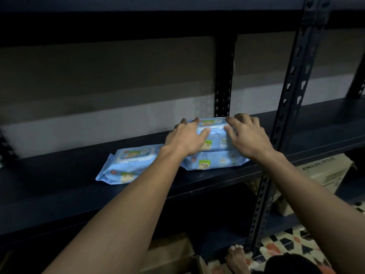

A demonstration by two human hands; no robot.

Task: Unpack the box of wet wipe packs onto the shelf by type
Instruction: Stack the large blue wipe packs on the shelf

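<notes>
Both forearms reach to the dark shelf (59, 186), where the left hand (185, 138) and right hand (247, 135), fingers spread, press on the top blue wipe pack (214, 135) stacked on another (215, 162), a third pack (126, 167) lying just left.

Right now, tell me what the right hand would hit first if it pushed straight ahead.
Probably the rear upright post of the shelf. The right hand points that way over the top pack. Depth is unclear.
</notes>
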